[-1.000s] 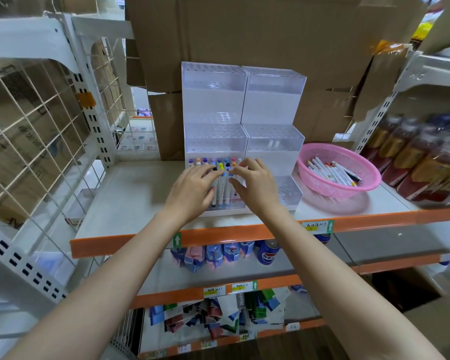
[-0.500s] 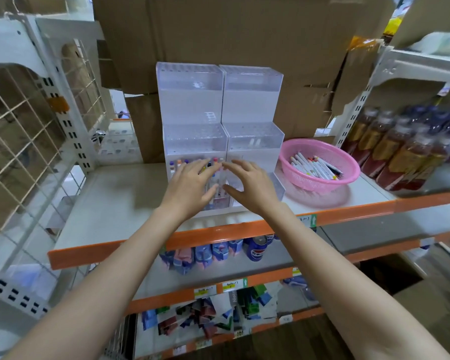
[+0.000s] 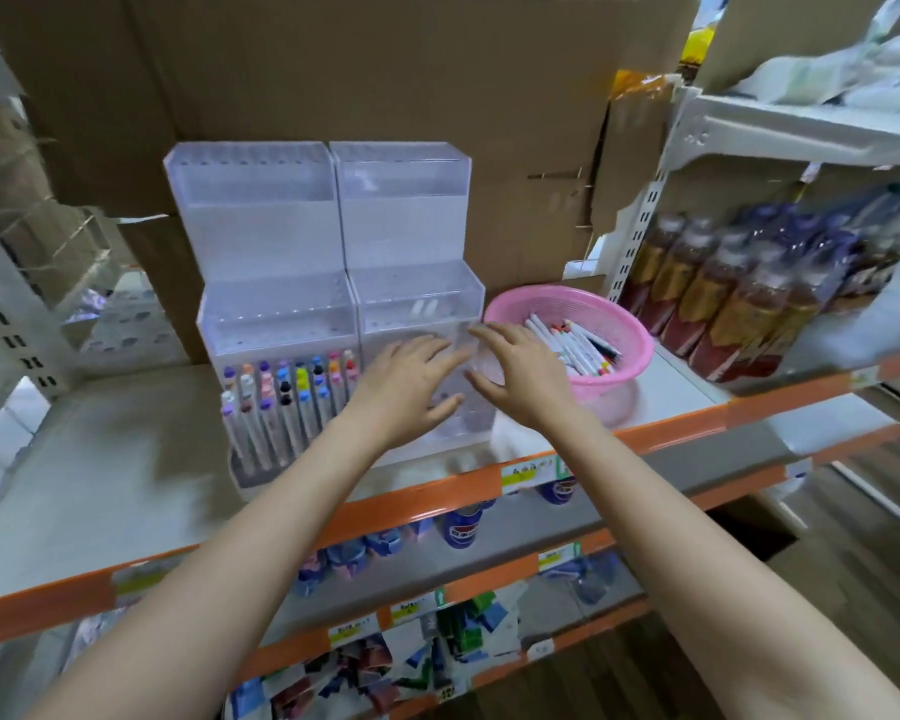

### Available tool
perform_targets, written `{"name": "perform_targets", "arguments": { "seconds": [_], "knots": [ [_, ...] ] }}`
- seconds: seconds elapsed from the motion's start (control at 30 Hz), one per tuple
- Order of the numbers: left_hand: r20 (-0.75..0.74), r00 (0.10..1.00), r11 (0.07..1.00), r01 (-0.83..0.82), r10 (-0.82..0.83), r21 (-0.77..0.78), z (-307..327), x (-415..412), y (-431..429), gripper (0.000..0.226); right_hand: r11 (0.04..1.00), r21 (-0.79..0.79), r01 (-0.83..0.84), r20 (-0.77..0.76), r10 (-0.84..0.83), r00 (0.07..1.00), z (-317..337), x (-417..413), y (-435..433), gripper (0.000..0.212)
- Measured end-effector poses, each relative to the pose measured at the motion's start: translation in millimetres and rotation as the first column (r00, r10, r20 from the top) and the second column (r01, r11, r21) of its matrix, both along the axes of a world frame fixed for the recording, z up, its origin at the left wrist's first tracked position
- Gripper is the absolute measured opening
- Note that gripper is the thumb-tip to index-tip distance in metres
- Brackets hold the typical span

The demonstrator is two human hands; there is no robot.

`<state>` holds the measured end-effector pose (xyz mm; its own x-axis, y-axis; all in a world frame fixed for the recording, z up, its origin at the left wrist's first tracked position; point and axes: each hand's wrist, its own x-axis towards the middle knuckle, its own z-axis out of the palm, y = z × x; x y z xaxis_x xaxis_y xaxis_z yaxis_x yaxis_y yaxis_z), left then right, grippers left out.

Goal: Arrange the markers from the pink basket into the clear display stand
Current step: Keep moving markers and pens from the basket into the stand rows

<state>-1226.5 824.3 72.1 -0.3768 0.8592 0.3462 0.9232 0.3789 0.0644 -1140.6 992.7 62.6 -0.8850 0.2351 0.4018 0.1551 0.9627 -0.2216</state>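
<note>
The white-barrelled markers with coloured caps (image 3: 575,348) lie loose in a heap inside the round pink plastic basket (image 3: 632,330). The basket sits just to the right of the clear acrylic stepped display stand (image 3: 261,215), with its left rim close to the stand's right side. In the lowest step of the stand's left half a group of upright markers (image 3: 287,407) stands in rows, caps up, in many colours. My left hand (image 3: 406,387) is in front of the lowest step of the stand's right half, fingers straight and spread, and it holds nothing. My right hand (image 3: 520,374) is just beside it, between the stand and the basket. Its fingers are also spread wide and it has nothing in it. The picture is blurred here, so I cannot tell whether my fingertips touch the clear plastic or only hover before it. Stand and basket both rest on a pale grey shelf board with an orange front edge (image 3: 100,485). Behind them rise brown cardboard boxes (image 3: 385,70), and to the right, on the neighbouring rack, stand bottles of dark drink (image 3: 718,304).
</note>
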Motion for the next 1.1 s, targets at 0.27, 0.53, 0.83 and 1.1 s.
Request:
{"name": "perform_targets", "arguments": {
  "seconds": [0.27,0.53,0.83,1.1],
  "knots": [
    [0.130,0.975,0.983,0.171,-0.178,0.066,-9,7,108,0.050,0.981,-0.051,0.187,0.153,-0.177,0.972,-4,19,93,0.054],
    [0.297,0.954,0.997,0.062,-0.046,-0.044,-20,1,186,0.045,0.960,-0.098,0.263,0.402,-0.204,0.893,-15,7,165,0.062],
    [0.327,0.902,0.925,-0.167,0.283,-0.342,-29,-16,230,0.034,0.971,-0.070,0.229,0.458,-0.173,0.872,-29,-26,191,0.032],
    [0.326,0.852,0.876,-0.265,0.408,-0.404,-35,-22,245,0.024,0.961,-0.147,0.234,0.401,-0.159,0.902,-39,-40,202,0.023]
  ]
}}
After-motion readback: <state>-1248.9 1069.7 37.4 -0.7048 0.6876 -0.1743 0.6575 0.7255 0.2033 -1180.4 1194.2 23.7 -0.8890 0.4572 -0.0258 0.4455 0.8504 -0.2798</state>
